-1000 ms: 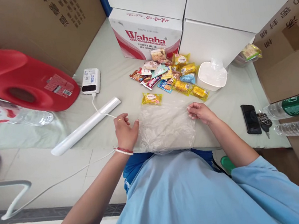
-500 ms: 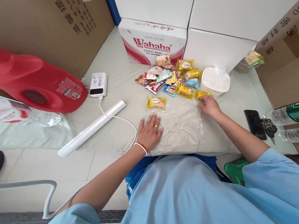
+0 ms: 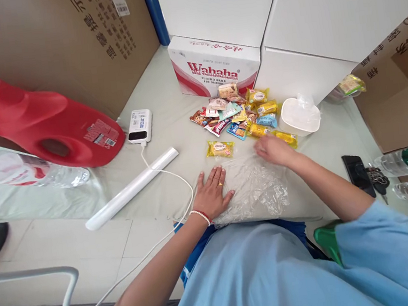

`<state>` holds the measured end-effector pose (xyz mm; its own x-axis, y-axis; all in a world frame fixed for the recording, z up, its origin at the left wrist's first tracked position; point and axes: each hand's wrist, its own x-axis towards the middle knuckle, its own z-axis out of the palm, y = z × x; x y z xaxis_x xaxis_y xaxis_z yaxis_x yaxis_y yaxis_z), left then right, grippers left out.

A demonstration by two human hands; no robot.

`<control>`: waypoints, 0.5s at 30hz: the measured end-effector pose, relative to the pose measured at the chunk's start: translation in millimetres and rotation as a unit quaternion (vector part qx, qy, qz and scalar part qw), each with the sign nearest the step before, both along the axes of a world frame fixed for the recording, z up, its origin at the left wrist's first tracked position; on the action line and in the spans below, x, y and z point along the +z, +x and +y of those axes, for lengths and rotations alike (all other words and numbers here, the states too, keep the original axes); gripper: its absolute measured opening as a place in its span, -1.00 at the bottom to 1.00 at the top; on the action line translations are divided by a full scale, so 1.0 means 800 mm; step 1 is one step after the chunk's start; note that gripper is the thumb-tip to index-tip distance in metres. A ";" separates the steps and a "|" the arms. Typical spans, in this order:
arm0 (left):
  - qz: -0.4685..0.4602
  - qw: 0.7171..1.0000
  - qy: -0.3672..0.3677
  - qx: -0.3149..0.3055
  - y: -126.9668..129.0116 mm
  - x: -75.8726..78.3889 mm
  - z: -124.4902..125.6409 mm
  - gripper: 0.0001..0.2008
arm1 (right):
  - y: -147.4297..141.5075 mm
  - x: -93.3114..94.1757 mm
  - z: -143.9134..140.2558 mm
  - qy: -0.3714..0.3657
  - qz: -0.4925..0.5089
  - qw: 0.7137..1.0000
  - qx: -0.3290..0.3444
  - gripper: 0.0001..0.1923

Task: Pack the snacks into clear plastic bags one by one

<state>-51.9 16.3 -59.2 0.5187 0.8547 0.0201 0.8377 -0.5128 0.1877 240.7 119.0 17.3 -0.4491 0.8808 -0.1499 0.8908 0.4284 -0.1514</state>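
Note:
My left hand lies flat with fingers stretched out, on the left part of a clear plastic bag spread over the table's near edge. A single yellow-wrapped snack rests just beyond its fingertips. My right hand is above the bag's far edge, smeared by motion, so whether its fingers hold anything is unclear. Beside it lies a yellow snack packet. Past both hands sits a pile of small wrapped snacks, with a white plastic bowl to its right.
A Wahaha water carton stands behind the pile. On the left are a white power bank with a cable, a white tube and a red jug. A phone, keys and bottles lie at right.
My right hand has moved left from the yellow packet near the bowl to over the bag's far edge. My left hand stays flat on the bag. The view has shifted slightly.

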 end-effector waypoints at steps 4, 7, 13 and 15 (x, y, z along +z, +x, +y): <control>-0.006 1.000 -0.001 0.000 0.001 0.000 0.000 -0.24 | -0.057 0.022 0.105 0.130 0.016 0.990 -0.060 -0.47; -0.006 1.000 -0.003 0.000 0.001 0.001 0.000 -0.24 | -0.089 0.020 0.160 0.118 -0.012 0.991 -0.060 -0.43; -0.015 1.000 -0.006 0.002 0.000 0.002 0.001 -0.24 | -0.077 0.032 0.168 0.104 0.007 0.992 -0.067 -0.55; -0.018 1.000 -0.003 0.001 0.000 0.000 0.001 -0.24 | -0.058 0.043 0.139 0.109 0.077 0.988 -0.072 -0.55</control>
